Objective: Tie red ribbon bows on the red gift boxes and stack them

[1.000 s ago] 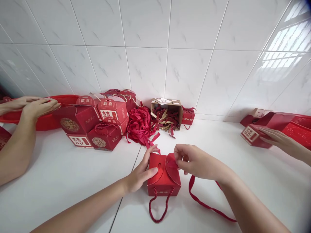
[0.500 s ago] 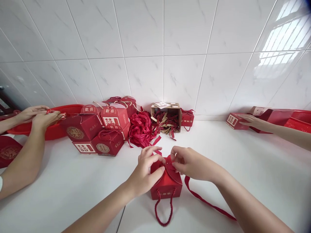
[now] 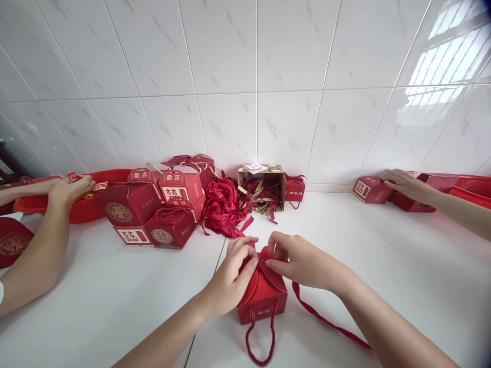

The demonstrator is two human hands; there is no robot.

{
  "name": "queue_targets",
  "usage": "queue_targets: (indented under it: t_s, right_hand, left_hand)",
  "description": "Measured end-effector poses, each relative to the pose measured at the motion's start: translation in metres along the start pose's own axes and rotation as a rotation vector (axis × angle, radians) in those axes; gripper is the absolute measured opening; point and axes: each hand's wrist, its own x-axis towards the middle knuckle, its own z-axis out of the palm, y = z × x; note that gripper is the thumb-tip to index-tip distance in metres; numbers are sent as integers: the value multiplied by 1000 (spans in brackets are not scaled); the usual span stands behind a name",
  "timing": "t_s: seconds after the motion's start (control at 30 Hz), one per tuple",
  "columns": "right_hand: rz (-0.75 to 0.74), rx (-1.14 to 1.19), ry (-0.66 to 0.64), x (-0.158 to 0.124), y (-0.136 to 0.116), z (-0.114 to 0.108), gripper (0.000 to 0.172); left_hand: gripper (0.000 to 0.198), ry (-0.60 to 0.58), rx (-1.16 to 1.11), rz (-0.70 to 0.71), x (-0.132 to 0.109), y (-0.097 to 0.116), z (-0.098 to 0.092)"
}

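A small red gift box [image 3: 264,301] stands upright before me, its rounded top flaps partly folded over each other. My left hand [image 3: 232,276] is closed on the left flap, thumb and fingers pinching its edge. On the other side, my right hand [image 3: 293,258] pinches the right flap [image 3: 270,271] between thumb and fingers. A twisted red cord handle [image 3: 261,358] hangs from the box's front and lies on the table. From under my right hand, a dark red ribbon [image 3: 326,319] runs across the white table [image 3: 153,306].
Stacked red boxes [image 3: 153,220] stand at the left. Behind my box are a heap of red ribbon [image 3: 221,207] and a carton [image 3: 284,189] of handle strips. Another person's hands [image 3: 67,189] are over a red basket [image 3: 80,214]; a co-worker's hand [image 3: 408,185] touches boxes at right.
My two hands have shifted slightly on the flaps, and the left flap now leans further inward. At the right, the co-worker's hand has moved back from the small box's top.
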Motion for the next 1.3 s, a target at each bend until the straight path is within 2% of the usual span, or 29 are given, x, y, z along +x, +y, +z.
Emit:
queue_targets:
  t_s: [0.17,0.27,0.33,0.4,0.43,0.53,0.6,0.7,0.8,0.9,0.97,1.07,1.3]
  right_hand:
    - [-214,80,82,3,-3,5,25]
    - [-276,199,41,7,-8,10,20]
    - [-292,287,14,7,-11,9,21]
    - [-302,393,10,4,-14,5,23]
    - [-298,445,31,1,-16,1,23]
    - [-281,568,170,-11,-17,-12,23]
    - [-313,630,251,-18,-18,-19,23]
    - [-366,680,266,-24,-20,-22,27]
    - [-305,551,185,-20,-22,-16,27]
    - [-236,287,110,-13,-22,-6,23]
    - [-222,144,47,-8,-19,0,22]
    - [-198,52,-33,-4,-14,4,22]
    - [-120,29,-63,-3,-10,6,20]
  left_hand:
    - [22,35,-194,31,-5,2,-6]
    - [21,116,-280,60,-6,3,-11]
    - [19,115,-314,56,-7,2,-15]
    - [22,34,-328,44,-8,0,-18]
    - [30,-28,-305,36,-9,-2,-19]
    - [54,-208,-124,-9,-12,-6,-20]
    - [59,-261,-41,-29,-14,-9,-19]
    - [63,-274,-206,-30,-18,-14,-13]
    - [61,-284,-530,-7,-19,-19,-6]
    - [52,-254,-696,10,-16,-20,-3]
    - [45,-193,-734,-9,-13,-18,-2]
    - [44,-132,-758,-27,-11,-13,-2]
    - [49,-167,-786,-19,-11,-12,0]
